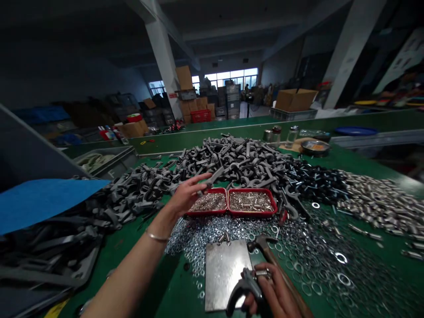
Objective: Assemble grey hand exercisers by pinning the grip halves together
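Note:
My left hand (189,193) is over the near side of a heap of grey hooked plastic parts (232,154), its thumb and fingers closed on one grey plastic part (215,176). A silver bangle (157,236) circles that wrist. My right hand (276,291) is low over a metal plate (223,274), gripping a dark hooked part (243,289). A coil spring (263,273) shows between its fingers, at the top of that part. A claw hammer (270,249) lies beside the right hand, its handle partly hidden by it.
Two red trays (227,210) hold small metal pieces. Loose washers (195,247) spread around the plate. Metal cylinders (384,203) and black parts with pins (311,181) are heaped at right. A grey crate (122,160) stands at left, near a blue sheet (49,201). Glass jars (291,136) stand behind.

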The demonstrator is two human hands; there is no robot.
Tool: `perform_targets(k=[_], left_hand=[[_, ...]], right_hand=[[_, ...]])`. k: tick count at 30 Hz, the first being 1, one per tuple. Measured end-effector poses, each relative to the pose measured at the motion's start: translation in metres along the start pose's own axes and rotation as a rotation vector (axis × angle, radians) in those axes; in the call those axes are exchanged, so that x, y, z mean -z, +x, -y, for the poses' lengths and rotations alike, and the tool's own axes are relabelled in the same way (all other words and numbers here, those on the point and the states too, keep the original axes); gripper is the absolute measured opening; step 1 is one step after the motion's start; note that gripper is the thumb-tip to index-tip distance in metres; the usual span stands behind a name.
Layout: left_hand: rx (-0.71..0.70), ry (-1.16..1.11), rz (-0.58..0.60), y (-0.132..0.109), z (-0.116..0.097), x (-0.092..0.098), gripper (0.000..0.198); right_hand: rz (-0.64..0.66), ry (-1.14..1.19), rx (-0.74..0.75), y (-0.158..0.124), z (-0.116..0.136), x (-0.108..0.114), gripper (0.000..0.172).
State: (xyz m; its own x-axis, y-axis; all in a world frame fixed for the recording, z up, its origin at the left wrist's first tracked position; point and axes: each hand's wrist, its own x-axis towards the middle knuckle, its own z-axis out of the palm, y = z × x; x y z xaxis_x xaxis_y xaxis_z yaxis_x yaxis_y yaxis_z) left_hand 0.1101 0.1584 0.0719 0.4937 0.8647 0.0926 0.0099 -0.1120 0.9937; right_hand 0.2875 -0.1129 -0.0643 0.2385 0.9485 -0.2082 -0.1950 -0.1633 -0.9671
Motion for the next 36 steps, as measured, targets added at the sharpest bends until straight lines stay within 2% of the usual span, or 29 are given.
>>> perform_targets(k=[3, 5, 8, 10, 12, 14, 16, 19, 22, 25, 29, 32, 36], left_hand=[[0.003, -0.254, 0.097, -0.09, -0.007, -0.007, 0.054], [-0.007, -0.224, 0.078, -0.135, -0.006, -0.017, 0.057], [-0.037, -0.025, -0.042, -0.175, 0.003, -0.037, 0.035], [-0.01, 0.102, -0.044, -0.19, 0.013, -0.051, 0.024], [0.021, 0.221, -0.026, -0.202, 0.024, -0.064, 0.025], [0.041, 0.311, -0.03, -0.213, 0.037, -0.077, 0.027], [0.098, 0.321, -0.038, -0.222, 0.05, -0.09, 0.033], [0.206, 0.246, -0.037, -0.231, 0.061, -0.107, 0.04], [0.254, 0.158, -0.018, -0.233, 0.062, -0.118, 0.043], [0.274, 0.118, 0.006, -0.231, 0.062, -0.122, 0.044], [0.256, 0.241, 0.009, -0.229, 0.063, -0.127, 0.039], [0.245, 0.316, 0.056, -0.231, 0.06, -0.13, 0.039], [0.105, 0.507, 0.078, -0.239, 0.058, -0.129, 0.037]], right_hand=[[0.034, 0.091, -0.035, -0.008, -0.002, 0.006, 0.041], [0.044, 0.17, -0.089, -0.014, -0.002, 0.007, 0.039], [0.041, 0.341, -0.236, -0.026, 0.005, 0.004, 0.036], [0.073, 0.411, -0.318, -0.033, 0.011, -0.001, 0.035], [0.167, 0.36, -0.324, -0.037, 0.015, -0.006, 0.035], [0.207, 0.174, -0.231, -0.039, 0.018, -0.009, 0.04], [0.139, -0.088, -0.042, -0.04, 0.022, -0.011, 0.041], [0.044, -0.429, 0.213, -0.041, 0.029, -0.011, 0.032], [0.083, -0.604, 0.29, -0.043, 0.034, -0.013, 0.026], [0.114, -0.684, 0.325, -0.044, 0.036, -0.016, 0.023], [0.128, -0.703, 0.371, -0.044, 0.035, -0.018, 0.024], [0.118, -0.671, 0.416, -0.047, 0.033, -0.018, 0.024], [0.124, -0.6, 0.423, -0.057, 0.027, -0.015, 0.024]])
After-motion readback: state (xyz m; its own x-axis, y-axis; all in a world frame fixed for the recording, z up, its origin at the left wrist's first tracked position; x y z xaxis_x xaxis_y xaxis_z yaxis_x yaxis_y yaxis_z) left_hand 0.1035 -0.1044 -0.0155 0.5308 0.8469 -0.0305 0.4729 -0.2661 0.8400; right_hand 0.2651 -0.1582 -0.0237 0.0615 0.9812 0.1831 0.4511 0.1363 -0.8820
